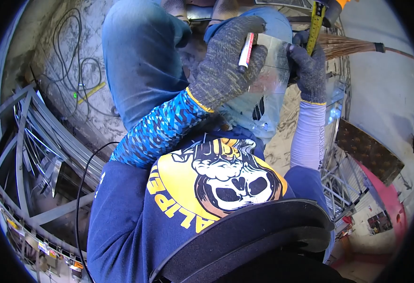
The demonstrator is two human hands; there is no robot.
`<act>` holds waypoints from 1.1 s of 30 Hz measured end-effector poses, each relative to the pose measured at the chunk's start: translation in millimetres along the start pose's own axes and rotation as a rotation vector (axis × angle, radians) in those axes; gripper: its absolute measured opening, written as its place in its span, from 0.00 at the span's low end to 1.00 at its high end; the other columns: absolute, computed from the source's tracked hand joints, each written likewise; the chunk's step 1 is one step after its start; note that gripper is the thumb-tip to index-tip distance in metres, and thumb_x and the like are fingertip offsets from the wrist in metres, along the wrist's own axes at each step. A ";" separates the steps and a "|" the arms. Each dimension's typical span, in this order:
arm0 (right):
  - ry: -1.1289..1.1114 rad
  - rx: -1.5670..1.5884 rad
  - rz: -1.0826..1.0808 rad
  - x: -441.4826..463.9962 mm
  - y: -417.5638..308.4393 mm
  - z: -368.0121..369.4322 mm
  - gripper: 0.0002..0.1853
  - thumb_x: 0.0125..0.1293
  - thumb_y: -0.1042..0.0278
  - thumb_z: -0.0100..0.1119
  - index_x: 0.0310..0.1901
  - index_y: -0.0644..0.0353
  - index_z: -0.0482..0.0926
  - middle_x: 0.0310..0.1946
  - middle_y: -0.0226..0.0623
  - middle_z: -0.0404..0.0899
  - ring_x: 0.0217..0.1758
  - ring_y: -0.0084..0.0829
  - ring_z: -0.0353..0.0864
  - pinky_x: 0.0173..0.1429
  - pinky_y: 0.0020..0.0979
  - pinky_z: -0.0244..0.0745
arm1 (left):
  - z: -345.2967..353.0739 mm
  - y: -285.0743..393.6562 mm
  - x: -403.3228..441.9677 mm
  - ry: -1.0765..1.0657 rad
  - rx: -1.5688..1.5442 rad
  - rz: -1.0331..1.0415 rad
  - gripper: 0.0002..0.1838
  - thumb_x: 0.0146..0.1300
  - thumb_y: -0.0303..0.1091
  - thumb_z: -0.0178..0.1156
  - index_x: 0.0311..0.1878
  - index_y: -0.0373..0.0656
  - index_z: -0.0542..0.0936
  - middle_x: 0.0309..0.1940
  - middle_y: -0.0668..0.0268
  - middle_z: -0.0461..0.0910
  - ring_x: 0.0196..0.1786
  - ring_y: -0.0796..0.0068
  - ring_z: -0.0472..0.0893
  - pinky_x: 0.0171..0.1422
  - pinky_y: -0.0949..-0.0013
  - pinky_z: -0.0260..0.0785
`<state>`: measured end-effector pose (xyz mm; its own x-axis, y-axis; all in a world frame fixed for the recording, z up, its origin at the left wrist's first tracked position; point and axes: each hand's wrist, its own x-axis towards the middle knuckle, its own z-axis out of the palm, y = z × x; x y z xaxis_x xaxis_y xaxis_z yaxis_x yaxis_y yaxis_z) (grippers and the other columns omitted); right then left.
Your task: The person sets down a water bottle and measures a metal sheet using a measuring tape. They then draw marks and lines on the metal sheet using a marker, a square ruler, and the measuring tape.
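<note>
My left hand, in a grey knit glove, is closed around a white and red marker whose dark cap end points down. The same hand lies against a thin, shiny metal plate above my knee. On the plate's other side is my gloved right hand, its thumb by the edge. A yellow tape measure runs into the right hand's fingers, its blade stretched up toward a black and orange case at the top edge. Those fingers partly hide the blade's lower end.
Loose cable and a yellow strip lie on the dusty floor at left. Metal bars and frames are stacked below them. A straw broom lies at right, near a rusty brown sheet. A black cable passes my left side.
</note>
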<state>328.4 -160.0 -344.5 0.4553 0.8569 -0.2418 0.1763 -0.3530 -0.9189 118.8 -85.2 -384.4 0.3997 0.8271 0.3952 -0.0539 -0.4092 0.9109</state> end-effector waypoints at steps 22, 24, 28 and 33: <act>-0.101 0.499 -0.108 -74.6 34.2 -55.8 0.24 0.56 0.53 0.67 0.47 0.55 0.70 0.32 0.28 0.67 0.33 0.20 0.65 0.30 0.21 0.62 | -16.2 12.5 30.7 -0.007 0.077 0.135 0.15 0.65 0.24 0.66 0.54 0.35 0.77 0.48 0.61 0.81 0.47 0.67 0.83 0.52 0.67 0.78; -0.142 0.476 -0.085 -78.4 33.2 -55.1 0.25 0.55 0.51 0.68 0.47 0.56 0.70 0.32 0.27 0.67 0.34 0.19 0.66 0.30 0.21 0.62 | -6.1 61.3 48.0 -0.003 0.050 0.172 0.16 0.65 0.23 0.66 0.55 0.35 0.78 0.48 0.63 0.81 0.47 0.68 0.83 0.54 0.67 0.79; -0.237 0.359 -0.158 -77.8 2.5 -51.4 0.30 0.57 0.48 0.70 0.52 0.60 0.70 0.34 0.25 0.69 0.34 0.17 0.66 0.35 0.20 0.65 | 19.6 132.7 89.4 -0.359 -0.123 0.425 0.26 0.63 0.36 0.69 0.61 0.34 0.74 0.50 0.53 0.79 0.48 0.64 0.82 0.52 0.63 0.75; -0.387 0.485 -0.111 -81.2 19.1 -67.6 0.27 0.55 0.51 0.73 0.48 0.60 0.74 0.31 0.24 0.72 0.29 0.15 0.70 0.25 0.20 0.64 | 37.3 152.4 110.9 -0.596 -0.104 0.616 0.20 0.63 0.35 0.66 0.55 0.38 0.76 0.43 0.53 0.79 0.46 0.55 0.82 0.51 0.58 0.74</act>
<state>353.8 -261.8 -321.2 0.0918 0.9846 -0.1489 -0.2530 -0.1216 -0.9598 189.0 -70.3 -206.2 0.6834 0.1172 0.7206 -0.4906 -0.6573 0.5721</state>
